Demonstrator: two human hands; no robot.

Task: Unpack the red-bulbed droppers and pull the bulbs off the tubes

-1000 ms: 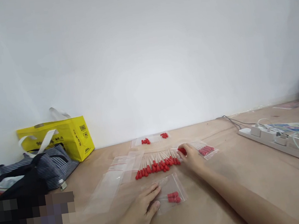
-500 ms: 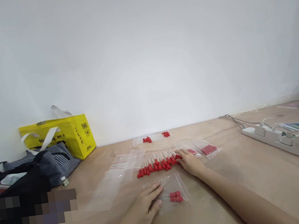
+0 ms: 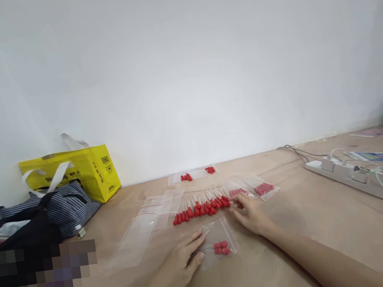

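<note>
A clear zip bag [image 3: 212, 259] lies on the table with red-bulbed droppers [image 3: 221, 248] inside. My left hand [image 3: 181, 263] rests at its left edge, fingers stretched and thumb apart, touching the plastic. Beyond it, a fanned row of loose droppers with red rubber bulbs [image 3: 202, 208] points its pale stems toward the wall. My right hand [image 3: 252, 213] is at the right end of that row, thumb and fingers parted, with nothing visible between them. Behind the right hand are two more bags of droppers [image 3: 265, 188], the nearer one partly hidden by the fingers.
Flat clear zip bags [image 3: 139, 232] overlap left of the row. Another bag with red bulbs [image 3: 186, 178] lies by the wall. A yellow bag [image 3: 105, 173] and a striped bag [image 3: 73, 208] stand left. A white power strip [image 3: 354, 178] with cables lies right.
My right hand has drawn back from the red bulbs toward me and to the right, its fingers clear of them. My left hand stays on the bag. The view has shifted slightly.
</note>
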